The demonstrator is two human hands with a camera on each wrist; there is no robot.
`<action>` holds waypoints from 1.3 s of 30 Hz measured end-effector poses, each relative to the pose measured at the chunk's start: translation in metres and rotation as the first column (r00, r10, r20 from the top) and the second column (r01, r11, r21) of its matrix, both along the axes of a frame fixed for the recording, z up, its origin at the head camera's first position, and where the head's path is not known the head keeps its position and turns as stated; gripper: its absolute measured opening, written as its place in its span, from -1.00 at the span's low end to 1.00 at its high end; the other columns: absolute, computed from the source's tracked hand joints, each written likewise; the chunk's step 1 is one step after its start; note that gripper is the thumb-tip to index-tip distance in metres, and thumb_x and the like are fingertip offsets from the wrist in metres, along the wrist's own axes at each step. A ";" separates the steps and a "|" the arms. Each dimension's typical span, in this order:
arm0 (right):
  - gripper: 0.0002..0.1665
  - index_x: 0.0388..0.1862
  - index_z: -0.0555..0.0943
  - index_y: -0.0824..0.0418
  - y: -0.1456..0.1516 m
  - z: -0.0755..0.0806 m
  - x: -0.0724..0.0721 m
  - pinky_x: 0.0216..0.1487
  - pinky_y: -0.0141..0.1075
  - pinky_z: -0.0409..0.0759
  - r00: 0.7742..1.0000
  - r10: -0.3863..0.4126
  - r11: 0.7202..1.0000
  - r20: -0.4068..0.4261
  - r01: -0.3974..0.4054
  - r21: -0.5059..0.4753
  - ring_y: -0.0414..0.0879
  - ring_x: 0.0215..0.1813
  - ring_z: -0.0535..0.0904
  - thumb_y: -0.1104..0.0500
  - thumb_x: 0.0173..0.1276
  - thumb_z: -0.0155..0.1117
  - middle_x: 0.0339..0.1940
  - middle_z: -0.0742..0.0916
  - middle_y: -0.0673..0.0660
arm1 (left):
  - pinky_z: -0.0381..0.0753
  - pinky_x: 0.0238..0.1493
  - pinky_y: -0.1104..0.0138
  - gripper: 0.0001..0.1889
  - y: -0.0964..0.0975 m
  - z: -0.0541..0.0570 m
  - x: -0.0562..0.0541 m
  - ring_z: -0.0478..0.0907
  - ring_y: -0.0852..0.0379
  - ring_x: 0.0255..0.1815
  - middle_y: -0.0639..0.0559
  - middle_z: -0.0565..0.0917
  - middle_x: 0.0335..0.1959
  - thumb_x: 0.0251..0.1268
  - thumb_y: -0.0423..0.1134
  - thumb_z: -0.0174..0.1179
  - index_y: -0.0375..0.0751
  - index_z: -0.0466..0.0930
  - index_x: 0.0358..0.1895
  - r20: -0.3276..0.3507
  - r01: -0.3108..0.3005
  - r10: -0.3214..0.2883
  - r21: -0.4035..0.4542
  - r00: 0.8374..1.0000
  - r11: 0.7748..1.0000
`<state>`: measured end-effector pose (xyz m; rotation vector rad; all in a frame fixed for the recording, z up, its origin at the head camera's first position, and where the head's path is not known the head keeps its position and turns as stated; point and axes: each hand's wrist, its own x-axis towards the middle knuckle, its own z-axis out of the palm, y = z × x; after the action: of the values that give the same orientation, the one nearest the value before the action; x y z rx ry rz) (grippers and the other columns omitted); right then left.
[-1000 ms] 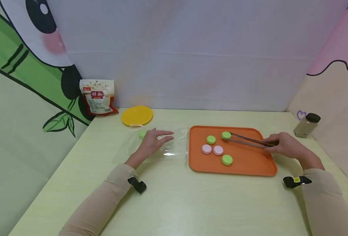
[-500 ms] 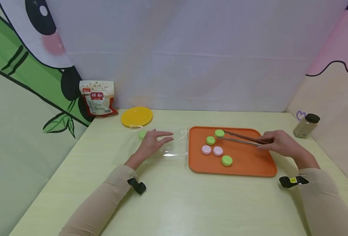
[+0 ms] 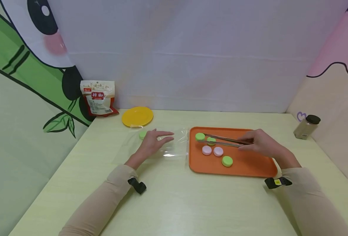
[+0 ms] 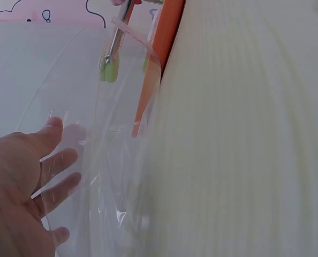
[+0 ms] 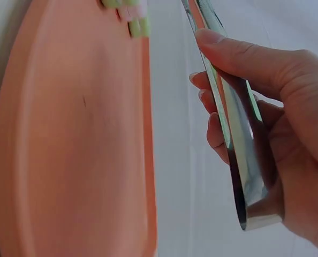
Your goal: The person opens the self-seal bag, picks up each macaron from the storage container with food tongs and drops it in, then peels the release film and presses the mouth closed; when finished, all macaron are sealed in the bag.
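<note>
My right hand (image 3: 259, 142) grips metal tongs (image 3: 227, 139) over the orange tray (image 3: 235, 167). Their tips hold a green macaron (image 3: 200, 136) above the tray's left end. Below the tongs are another green macaron (image 3: 211, 141), two pink macarons (image 3: 206, 150) and a green macaron (image 3: 227, 161) nearer the front. My left hand (image 3: 152, 142) is at a clear plastic bag (image 3: 176, 149), thumb and fingers spread apart; film overlaps the fingertips in the left wrist view. A green macaron (image 3: 142, 134) shows at the bag's left part, partly hidden by the left hand.
A yellow plate (image 3: 137, 116) lies behind the bag. A red and white seasoning packet (image 3: 99, 98) stands at the back left. At the back right is a jar with a black lid (image 3: 307, 126). A printed cloth backdrop (image 3: 191, 65) rises behind the table.
My right hand has moved left with the tongs, carrying the green macaron past the other one to the tray's left end. The left hand has stayed in place.
</note>
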<state>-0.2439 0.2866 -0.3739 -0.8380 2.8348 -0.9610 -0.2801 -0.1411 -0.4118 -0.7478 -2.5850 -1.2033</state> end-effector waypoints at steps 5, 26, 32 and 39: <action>-0.70 -0.07 0.78 0.26 -0.020 -0.002 -0.008 -0.32 -0.34 0.61 0.998 0.059 0.998 -0.007 -0.059 -0.018 -0.16 -0.35 0.57 0.22 0.21 0.53 -0.31 0.74 -0.07 | 0.11 0.48 -0.14 -0.71 0.000 -0.001 0.000 0.71 -0.04 -0.01 -0.09 0.78 -0.11 0.28 -0.15 0.39 -0.19 0.77 0.01 -0.007 -0.005 0.005 0.006 1.000 1.000; -0.90 -0.19 0.78 0.17 -0.120 -0.001 -0.040 -0.41 -0.27 0.52 0.979 0.150 0.988 0.137 -0.153 0.014 -0.13 -0.50 0.48 0.19 0.36 0.40 -0.40 0.76 0.06 | 0.10 0.47 -0.18 -0.73 0.006 0.000 -0.005 0.57 0.06 -0.66 -0.09 0.79 -0.21 0.27 -0.21 0.39 -0.22 0.78 -0.01 -0.047 -0.005 0.007 0.058 0.999 0.998; -0.86 -0.16 0.78 0.26 -0.134 0.001 -0.046 -0.36 -0.27 0.58 0.981 0.187 0.981 0.057 -0.189 0.037 -0.12 -0.41 0.56 0.26 0.31 0.44 -0.32 0.79 0.08 | 0.07 0.48 -0.17 -0.73 0.009 0.001 -0.006 0.04 0.29 -0.87 -0.05 0.79 -0.19 0.27 -0.19 0.40 -0.21 0.78 -0.02 -0.029 -0.010 0.012 0.082 0.999 0.997; -0.86 -0.16 0.78 0.25 -0.136 -0.003 -0.054 -0.36 -0.27 0.56 0.982 0.169 0.983 0.084 -0.174 0.062 -0.13 -0.44 0.54 0.25 0.33 0.42 -0.34 0.79 0.07 | 0.06 0.48 -0.20 -0.74 0.009 0.000 -0.009 0.32 0.27 -0.82 -0.05 0.79 -0.16 0.26 -0.21 0.40 -0.22 0.78 -0.03 -0.040 -0.005 0.008 0.091 0.999 0.996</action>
<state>-0.2984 0.1509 -0.3768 -0.9951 2.6611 -0.8493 -0.2889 -0.1321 -0.4117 -0.7364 -2.4800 -1.2814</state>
